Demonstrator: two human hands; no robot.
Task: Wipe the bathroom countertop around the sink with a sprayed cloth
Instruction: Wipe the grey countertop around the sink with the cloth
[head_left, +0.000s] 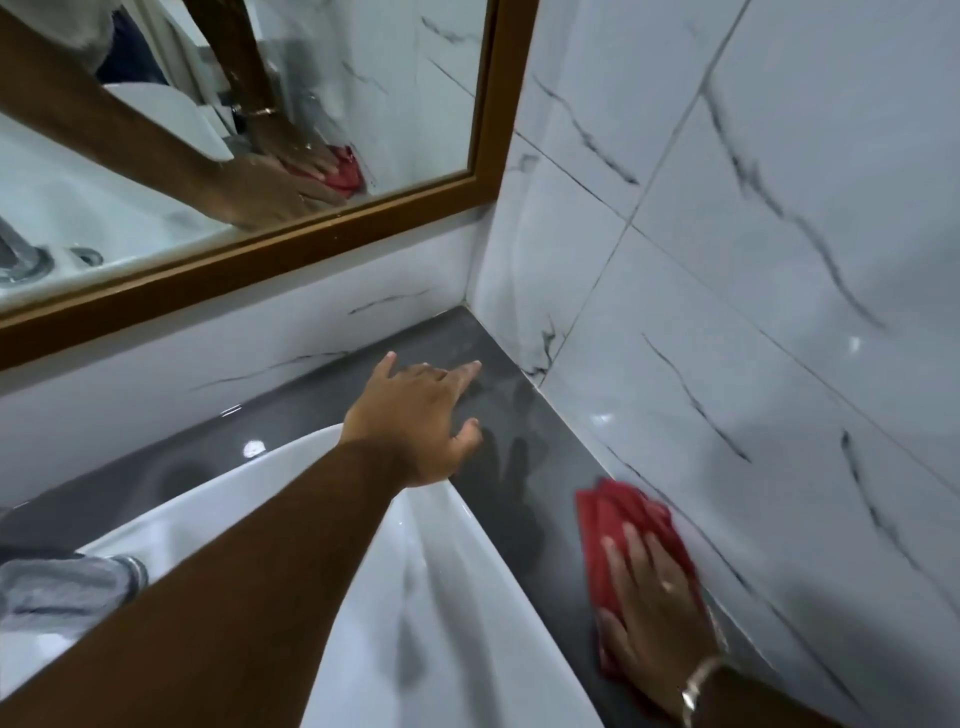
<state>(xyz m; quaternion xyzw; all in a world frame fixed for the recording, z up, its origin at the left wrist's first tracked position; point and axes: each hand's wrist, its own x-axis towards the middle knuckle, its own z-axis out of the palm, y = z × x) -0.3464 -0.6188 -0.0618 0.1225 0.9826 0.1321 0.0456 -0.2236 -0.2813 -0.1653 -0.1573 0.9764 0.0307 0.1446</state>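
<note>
Nearest to the lens, my left forearm crosses the white sink (447, 613) from lower left toward the far corner. My left hand (415, 415) is spread wide, fingers extended, holding nothing; it sits over the back edge of the basin, with the fingertips above the dark grey countertop (524, 499). Whether the fingertips touch the surface cannot be determined.

My right hand (654, 623) lies flat, palm down, fingers straight and close together, pressing the red cloth (618, 512) onto the countertop. The cloth projects beyond my right fingertips and lies against the base of the marble-pattern wall tile (753, 312) on the outer side of that hand. A metal bracelet (696, 686) circles the right wrist, and a ring shows on one finger.

The cloth is well apart from my left hand, nearer to me along the same strip of countertop between sink and wall. Faint streaks mark the grey surface between the two hands.

Beyond my left hand, a wood-framed mirror (488, 171) reflects a hand on the red cloth. A grey fabric item (62, 587) lies beside my left forearm, on its outer side.

No brand, label or legible writing appears on any item.
</note>
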